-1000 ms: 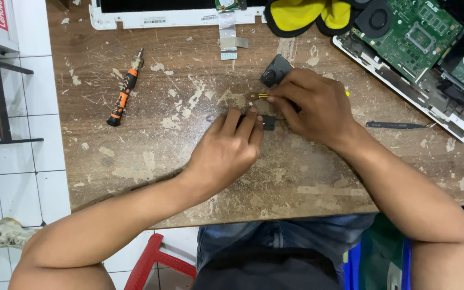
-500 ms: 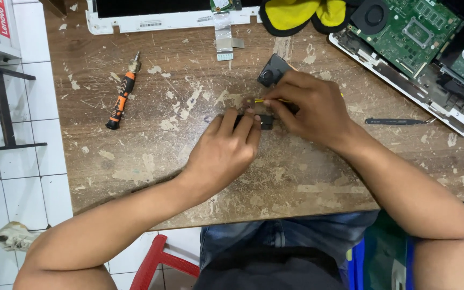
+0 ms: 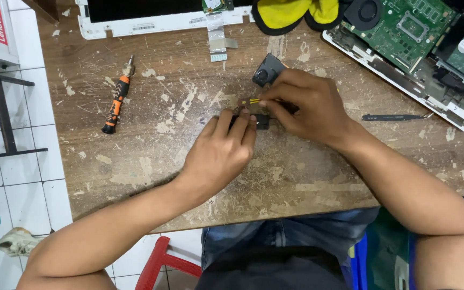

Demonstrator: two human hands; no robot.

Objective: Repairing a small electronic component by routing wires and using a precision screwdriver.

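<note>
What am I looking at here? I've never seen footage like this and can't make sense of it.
This is one view from a camera worn on a person's head, looking down at a worn wooden table. The left hand pins a small black part. The right hand holds a thin yellow tool just above it. Nearby lie an orange screwdriver, tweezers, a small black fan, a yellow cloth and an opened laptop showing its green board.

screwdriver [image 3: 117, 100] left of hands, tweezers [image 3: 394, 117] right
</note>
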